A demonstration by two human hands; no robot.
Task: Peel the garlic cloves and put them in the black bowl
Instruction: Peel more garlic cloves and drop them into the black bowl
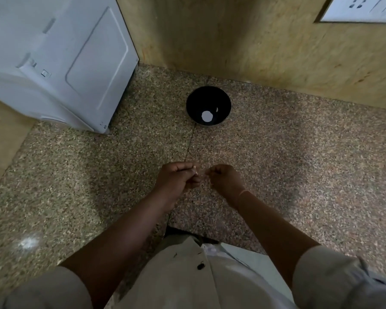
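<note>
The left fingers [187, 168] and right fingers [214, 171] pinch 1 small pale garlic clove [198, 174] between them, probably peeling; round black bowl [194, 101] sits beyond.

The counter [276, 152] is speckled stone in brown and grey grains, polished smooth. A white glare spot at the lower left of the frame shows its gloss. The wall [254, 41] across the top is yellowish mottled stone or tile, smooth with a dull sheen. The appliance [54, 63] at upper left has a smooth, satin white plastic shell. The socket plate [361, 7] at upper right is smooth white plastic. The black bowl [194, 103] at centre is smooth and glossy inside. The shirt [187, 282] at the bottom is pale matt cloth with a dark button [200, 266]. The garlic clove [201, 175], pinched between the left hand [178, 177] and the right hand [224, 177], looks pale and papery, though blurred.
</note>
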